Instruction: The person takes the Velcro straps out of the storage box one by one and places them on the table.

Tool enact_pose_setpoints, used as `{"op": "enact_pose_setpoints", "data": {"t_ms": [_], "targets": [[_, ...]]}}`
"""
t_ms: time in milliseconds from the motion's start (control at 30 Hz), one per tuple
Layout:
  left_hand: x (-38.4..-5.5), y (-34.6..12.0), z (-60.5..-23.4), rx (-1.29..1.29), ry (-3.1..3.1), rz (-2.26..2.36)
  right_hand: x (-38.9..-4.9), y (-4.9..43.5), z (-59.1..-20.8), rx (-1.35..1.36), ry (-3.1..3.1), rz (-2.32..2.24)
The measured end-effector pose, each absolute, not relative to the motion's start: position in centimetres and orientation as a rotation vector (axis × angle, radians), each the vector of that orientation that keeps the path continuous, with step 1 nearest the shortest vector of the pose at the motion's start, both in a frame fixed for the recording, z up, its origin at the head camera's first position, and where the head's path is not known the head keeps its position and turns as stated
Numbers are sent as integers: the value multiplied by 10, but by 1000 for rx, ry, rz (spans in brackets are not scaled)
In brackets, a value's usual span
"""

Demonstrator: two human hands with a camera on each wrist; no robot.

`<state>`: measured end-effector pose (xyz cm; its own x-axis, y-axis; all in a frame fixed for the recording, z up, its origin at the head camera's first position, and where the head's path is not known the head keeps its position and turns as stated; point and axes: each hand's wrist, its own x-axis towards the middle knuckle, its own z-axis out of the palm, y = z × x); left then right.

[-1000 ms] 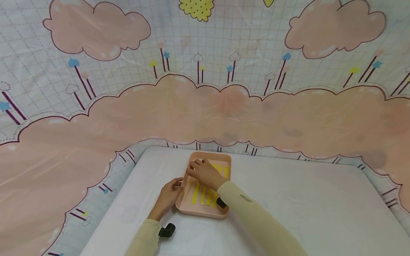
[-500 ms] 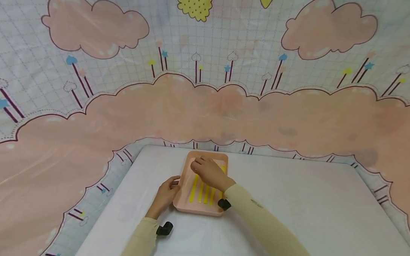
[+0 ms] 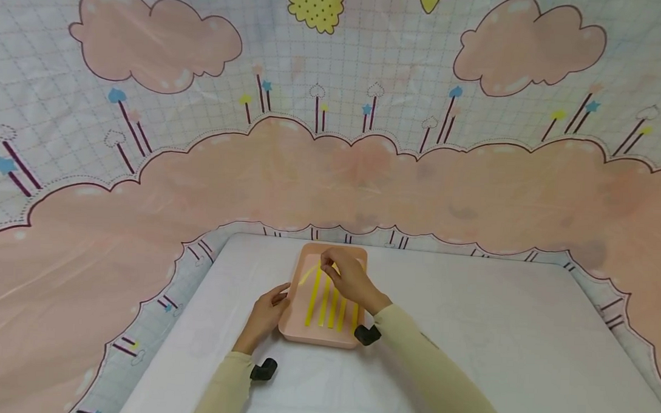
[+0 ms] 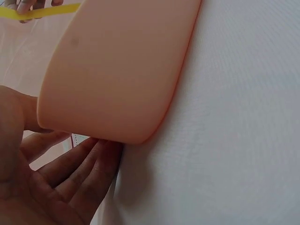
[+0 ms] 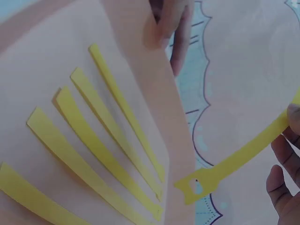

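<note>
A shallow pink tray (image 3: 317,340) lies lengthwise on the white table. My left hand (image 3: 266,317) holds its left side, the thumb over the rim and the fingers along the outer wall, as the left wrist view of the tray wall (image 4: 122,65) shows. Over the tray's far half, my right hand (image 3: 349,275) pinches a yellow hook-and-loop cable tie (image 5: 243,161) between thumb and fingers. Its wide, slotted head hangs free towards the left. Below, several more yellow cable ties (image 5: 108,161) lie side by side on the tray floor; the right hand partly covers them in the head view.
White table surface (image 3: 468,333) extends to the right of the tray and in front of it. A patterned cloth (image 3: 451,192) with clouds and stars hangs behind and at the left. Black wrist cameras (image 3: 264,369) sit on both sleeves.
My right hand has moved from the tray's far left to the right, and the pinched cable tie now shows trailing from it. The left hand stays at the tray's side.
</note>
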<state>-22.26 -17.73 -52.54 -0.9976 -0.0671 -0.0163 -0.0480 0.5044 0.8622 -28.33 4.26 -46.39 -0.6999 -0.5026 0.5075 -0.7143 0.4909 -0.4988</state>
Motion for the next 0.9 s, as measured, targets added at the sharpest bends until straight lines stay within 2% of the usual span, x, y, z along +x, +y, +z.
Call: {"op": "enact_pose_setpoints", "data": {"t_ms": [300, 900], "targets": [[-221, -175, -526, 123, -2708, -1557, -271, 52, -463, 870, -2473, 1282], [-222, -177, -527, 122, -2699, -1559, -262, 64, -456, 680, -2386, 1522]]}}
